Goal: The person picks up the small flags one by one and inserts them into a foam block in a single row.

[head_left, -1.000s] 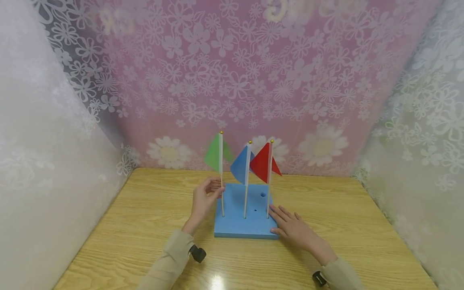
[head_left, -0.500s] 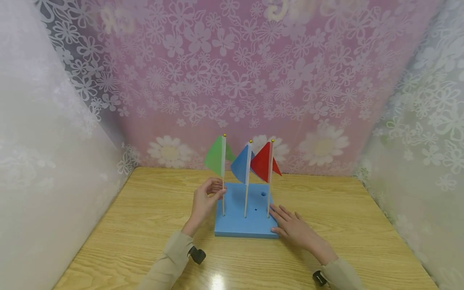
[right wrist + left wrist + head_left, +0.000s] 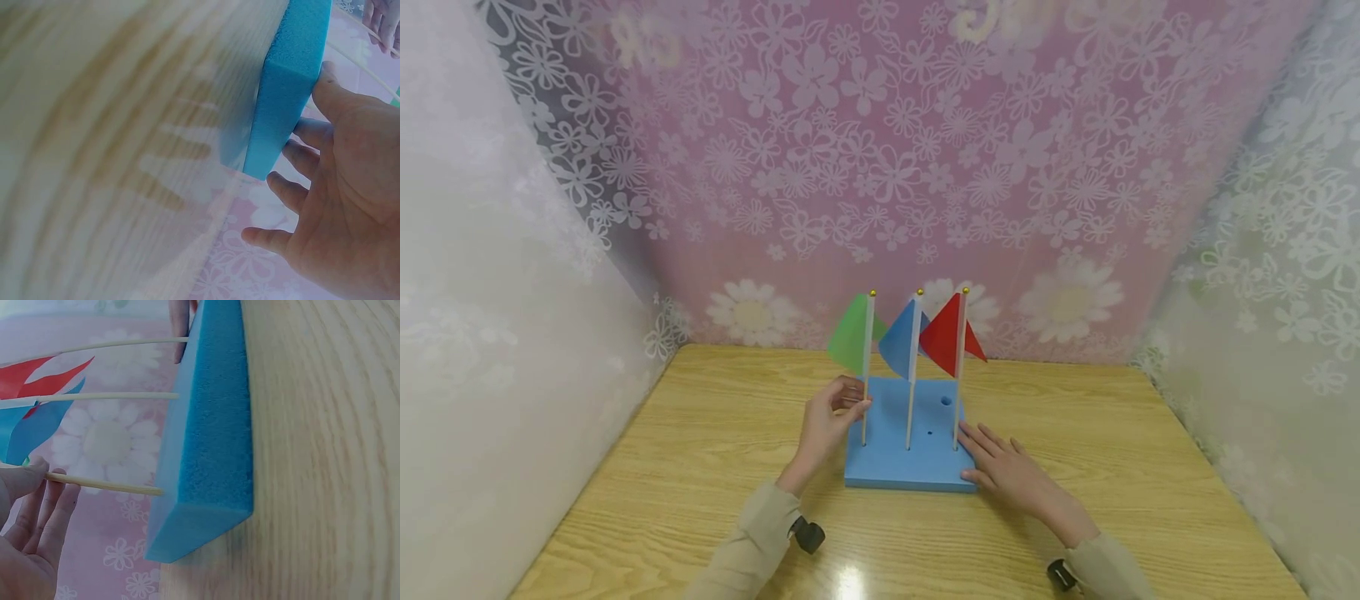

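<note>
A blue foam block (image 3: 887, 471) lies flat on the table, with three small flags on thin sticks standing in a row along its near part. My left hand (image 3: 826, 423) pinches the stick of the green flag (image 3: 850, 335) between thumb and fingers; in the left wrist view that stick (image 3: 112, 485) meets the foam top. The blue flag (image 3: 898, 340) stands in the middle and the red flag (image 3: 942, 335) on the right, both upright. My right hand (image 3: 1011, 475) rests against the block's right edge with fingers spread and fairly straight.
Two holes show in the foam's top, a larger hole (image 3: 946, 402) at the back right and a tiny one nearer. The wooden table (image 3: 700, 467) reaches back to a pink flowered backdrop (image 3: 880, 167), with pale patterned panels at both sides.
The green flag has sunk lower and shifted slightly right, its top now level with the other two. My left hand has come down a little with it; the right hand stays put.
</note>
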Tool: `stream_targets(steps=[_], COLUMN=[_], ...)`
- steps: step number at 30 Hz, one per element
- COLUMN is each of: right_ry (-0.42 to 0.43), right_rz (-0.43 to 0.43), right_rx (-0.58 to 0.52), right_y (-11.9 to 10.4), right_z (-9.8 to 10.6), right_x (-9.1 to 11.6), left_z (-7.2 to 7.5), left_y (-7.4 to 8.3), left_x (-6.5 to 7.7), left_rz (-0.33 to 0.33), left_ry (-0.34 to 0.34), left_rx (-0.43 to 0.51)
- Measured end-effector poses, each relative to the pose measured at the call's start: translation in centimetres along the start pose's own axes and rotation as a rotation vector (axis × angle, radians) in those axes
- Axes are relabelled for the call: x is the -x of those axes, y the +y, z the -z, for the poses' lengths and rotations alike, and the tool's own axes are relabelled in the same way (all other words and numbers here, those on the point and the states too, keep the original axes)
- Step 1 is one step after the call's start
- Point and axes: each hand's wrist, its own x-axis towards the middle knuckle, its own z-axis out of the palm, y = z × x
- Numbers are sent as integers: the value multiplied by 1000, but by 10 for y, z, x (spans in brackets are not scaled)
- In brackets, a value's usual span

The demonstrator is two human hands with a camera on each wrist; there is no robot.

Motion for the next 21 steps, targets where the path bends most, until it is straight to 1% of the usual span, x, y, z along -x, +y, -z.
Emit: stream_targets(steps=[5, 9, 12, 19, 21], right_ry=[-7, -9, -7, 16, 44], right_rz=[-3, -4, -3, 1, 16], right_rx=[-12, -24, -45, -123, -131], right_y=[1, 4, 6, 6, 7], right_z=[1, 0, -1, 2, 2], right_x=[-1, -2, -3, -4, -4], left_z=[1, 0, -1, -1, 2], left_y=[-3, -2, -3, -1, -1], left_x=[1, 2, 2, 2, 3], left_rz=[-15, -25, -12, 5, 15], left_ry=[5, 3, -5, -22, -33], left_rx=[-5, -66, -99, -116, -116])
